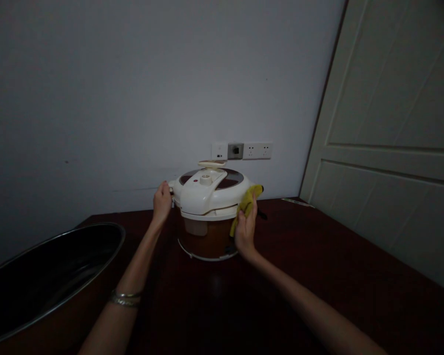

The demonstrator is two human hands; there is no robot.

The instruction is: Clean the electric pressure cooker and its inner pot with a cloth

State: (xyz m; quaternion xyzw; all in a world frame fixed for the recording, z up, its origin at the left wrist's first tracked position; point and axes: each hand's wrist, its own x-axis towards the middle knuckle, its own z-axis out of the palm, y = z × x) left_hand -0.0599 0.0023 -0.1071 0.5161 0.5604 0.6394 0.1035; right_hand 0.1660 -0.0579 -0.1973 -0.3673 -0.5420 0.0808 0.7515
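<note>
An electric pressure cooker with a white lid and a brown body stands upright on the dark red table. On its left side my left hand is closed around the white side handle. My right hand presses a yellow cloth against the cooker's right side, its fingers closed over the cloth. The cloth hides the cooker's right handle.
A large dark pot with a shiny rim is at the near left. Behind the cooker, wall sockets are set in the pale wall. A panelled door rises on the right. Something dark and thin lies behind my right hand.
</note>
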